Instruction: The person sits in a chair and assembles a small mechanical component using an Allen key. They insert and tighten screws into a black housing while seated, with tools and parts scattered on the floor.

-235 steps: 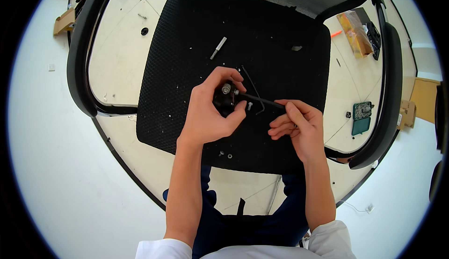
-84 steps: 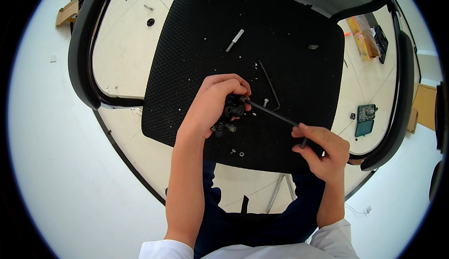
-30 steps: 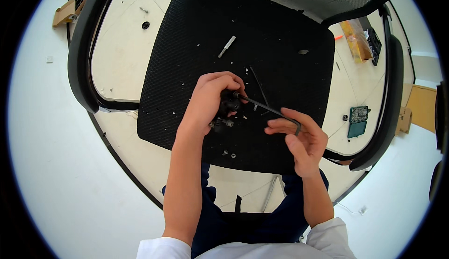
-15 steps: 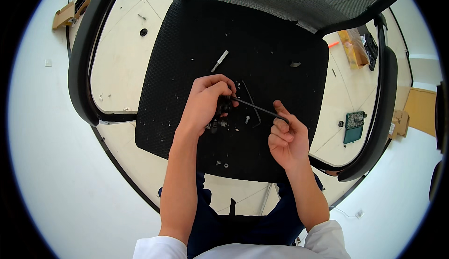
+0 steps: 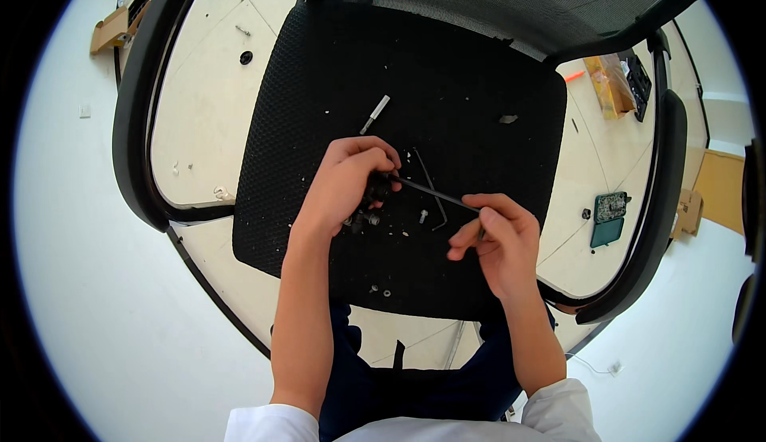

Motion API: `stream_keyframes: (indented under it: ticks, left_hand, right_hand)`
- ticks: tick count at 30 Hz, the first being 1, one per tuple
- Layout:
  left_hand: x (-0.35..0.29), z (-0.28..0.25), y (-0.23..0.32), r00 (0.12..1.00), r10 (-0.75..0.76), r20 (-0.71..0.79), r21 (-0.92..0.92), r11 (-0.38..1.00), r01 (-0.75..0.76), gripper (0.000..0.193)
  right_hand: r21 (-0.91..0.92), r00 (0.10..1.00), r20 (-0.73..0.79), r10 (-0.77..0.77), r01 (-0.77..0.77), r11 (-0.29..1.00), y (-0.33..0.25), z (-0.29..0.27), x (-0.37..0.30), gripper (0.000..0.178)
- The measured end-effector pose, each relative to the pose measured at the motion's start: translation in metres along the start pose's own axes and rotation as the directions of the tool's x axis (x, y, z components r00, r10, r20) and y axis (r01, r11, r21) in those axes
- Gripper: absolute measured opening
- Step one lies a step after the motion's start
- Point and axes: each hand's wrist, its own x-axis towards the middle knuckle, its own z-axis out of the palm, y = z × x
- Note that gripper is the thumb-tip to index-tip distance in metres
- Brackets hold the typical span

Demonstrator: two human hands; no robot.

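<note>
Over the black chair seat [image 5: 319,59], my left hand [image 5: 339,183] is closed around a small black part [image 5: 377,188], mostly hidden by the fingers. My right hand [image 5: 509,238] pinches the bent end of a long dark hex key [image 5: 437,193]. Its far tip reaches to the black part. Another, thinner hex key [image 5: 424,172] lies on the seat beneath, with a small silver screw [image 5: 424,216] beside it. Several small metal pieces [image 5: 372,219] rest below my left hand. Farther off lies a slim tool with a white handle [image 5: 377,111].
Armrests [image 5: 140,115] flank the seat, and a mesh backrest [image 5: 487,3] rises at its far side. A screw and a nut [image 5: 387,293] sit near the front edge. On the floor to the right are an opened green case [image 5: 608,232] and a yellow box [image 5: 608,87].
My right hand has shifted its grip on the hex key, its index finger now stretched along the shaft. My left hand still holds the black part. The view has shifted slightly.
</note>
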Motion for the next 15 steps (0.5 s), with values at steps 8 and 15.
stream_keyframes:
  ticks: [8,15]
  left_hand:
    - [-0.013,0.004,-0.008,1.000,0.008,0.001,-0.072,0.997,-0.008,0.016]
    - [-0.031,0.006,-0.021,0.996,-0.034,0.086,-0.115,0.992,0.044,0.018]
  right_hand:
    - [0.260,0.995,0.092,-0.042,0.017,0.965,0.002,0.002,-0.017,0.029]
    - [-0.439,0.958,0.059,-0.279,0.276,0.855,0.016,-0.004,-0.041,0.017]
